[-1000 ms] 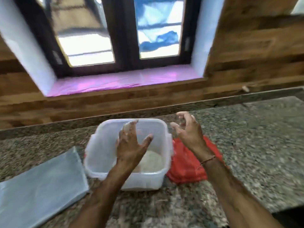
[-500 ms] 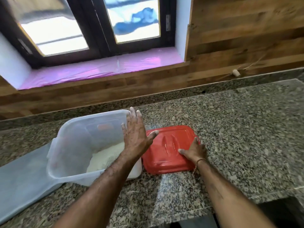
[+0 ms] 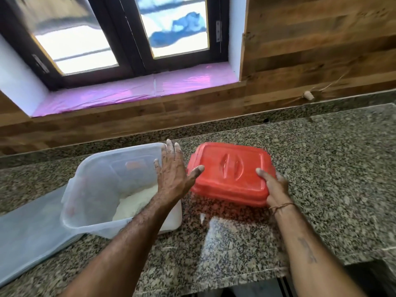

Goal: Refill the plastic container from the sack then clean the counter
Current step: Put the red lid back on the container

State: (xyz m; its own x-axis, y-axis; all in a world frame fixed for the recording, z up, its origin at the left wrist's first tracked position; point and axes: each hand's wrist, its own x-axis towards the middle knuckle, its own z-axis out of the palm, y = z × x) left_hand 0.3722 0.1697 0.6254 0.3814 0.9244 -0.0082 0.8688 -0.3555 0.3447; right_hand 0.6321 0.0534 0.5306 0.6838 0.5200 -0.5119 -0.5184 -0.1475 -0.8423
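Sitting tilted on the granite counter point(image 3: 321, 168), the clear plastic container point(image 3: 102, 185) holds white powder point(image 3: 137, 200) low inside. The left hand point(image 3: 173, 176) lies flat and spread against its right wall, while the right hand point(image 3: 274, 187) grips the near right corner of the red lid point(image 3: 229, 170), lifting it clear of the counter.

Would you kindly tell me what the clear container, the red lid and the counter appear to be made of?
The clear container looks like translucent, slightly frosted plastic: the white powder shows through its wall. The red lid seems to be glossy moulded plastic, with raised ridges and soft highlights. The counter appears to be polished speckled granite, though it may be an imitation; it reflects window light.
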